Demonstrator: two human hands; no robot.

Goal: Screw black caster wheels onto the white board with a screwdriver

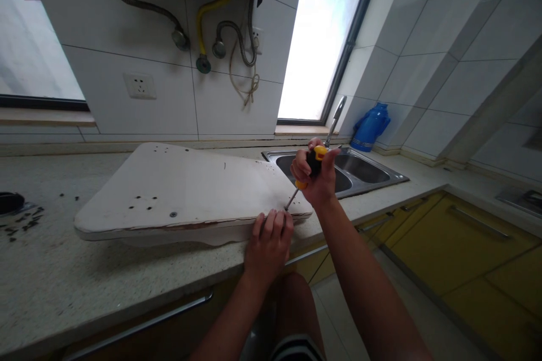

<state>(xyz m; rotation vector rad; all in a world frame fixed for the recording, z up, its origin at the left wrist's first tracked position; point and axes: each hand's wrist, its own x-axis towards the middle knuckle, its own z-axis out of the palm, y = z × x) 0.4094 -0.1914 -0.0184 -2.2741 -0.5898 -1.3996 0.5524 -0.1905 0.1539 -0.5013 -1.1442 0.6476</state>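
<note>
1 screwdriver [314, 162], yellow-and-black handle, in the right hand [322, 183]: fingers wrapped around the grip, shaft slanting down to the near right corner of the board. 1 left hand [271, 240], fingers bent over the board's front edge just beside the tip; thumb hidden, can't tell if it pinches anything. 1 white board [195, 183], lying flat side up on the countertop [42, 271], left of the sink; several small dark holes, front edge chipped. Loose dark screws [26, 220], too many and small to count, scattered at far left beside 1 black object [11, 203], cut off by frame. 1 double-bowl steel sink [398, 177], 1 faucet [336, 115], 1 blue thermos flask [369, 130] behind it.

Surface: pale speckled stone. Room: kitchen, white wall tiles [169, 107], 2 bright windows [315, 39], 2 wall sockets [139, 86], 2 corrugated hoses [148, 7], 1 yellow pipe [202, 28], yellow-green cabinets [486, 242].
</note>
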